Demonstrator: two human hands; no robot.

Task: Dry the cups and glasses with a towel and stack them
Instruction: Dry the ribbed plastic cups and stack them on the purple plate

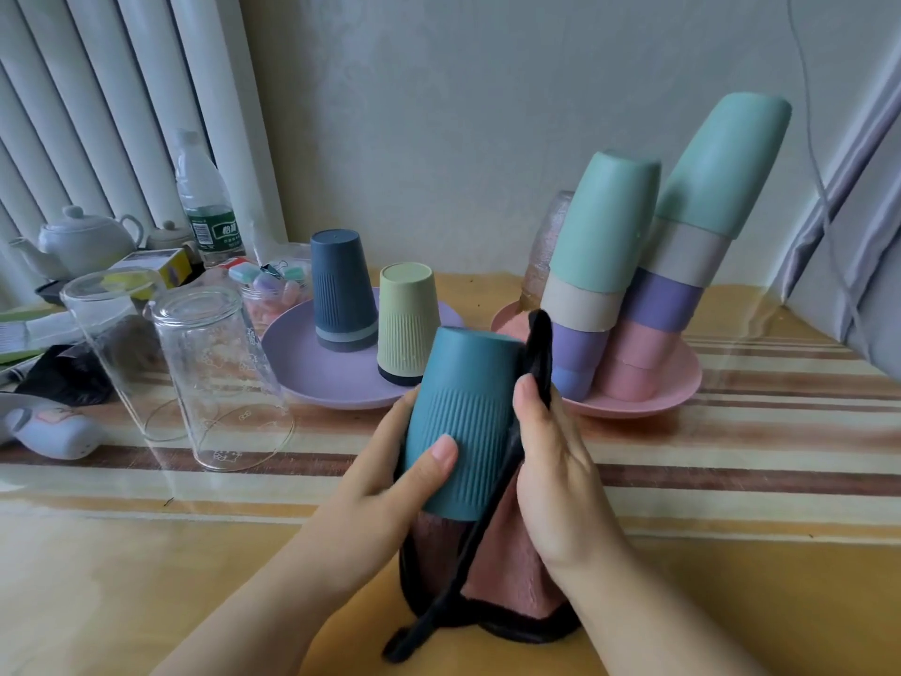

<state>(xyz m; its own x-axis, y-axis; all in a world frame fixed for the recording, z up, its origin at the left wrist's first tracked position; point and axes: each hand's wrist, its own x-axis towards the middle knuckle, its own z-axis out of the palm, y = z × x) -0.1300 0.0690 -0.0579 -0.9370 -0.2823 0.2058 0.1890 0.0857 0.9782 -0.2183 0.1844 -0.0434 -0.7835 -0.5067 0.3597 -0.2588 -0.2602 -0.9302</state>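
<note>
Left hand: the left hand (390, 473) grips the teal ribbed plastic cup (463, 422) at the centre of the frame, thumb across its ribbed side, fingers wrapped behind.
Right hand: the right hand (551, 475) presses a pink towel with black trim (502, 563) against the cup's right side, fingers pinching the dark edge.
Teal cup: held upside down and tilted, above the table, the towel hanging below it.
Purple plate: a round lilac plastic plate (312, 378), centre left, bears an upturned dark blue ribbed cup (341, 295) and an upturned pale green ribbed cup (404, 329).
Pink plate: a round pink plastic plate (677, 383), centre right, carries two leaning stacks of inverted pastel cups (634, 285).
Glasses: two clear drinking glasses (214, 373) stand inverted at left on the striped table (731, 431).
Background: a white ceramic teapot (83, 241) and a clear water bottle (202, 202), upper left.
</note>
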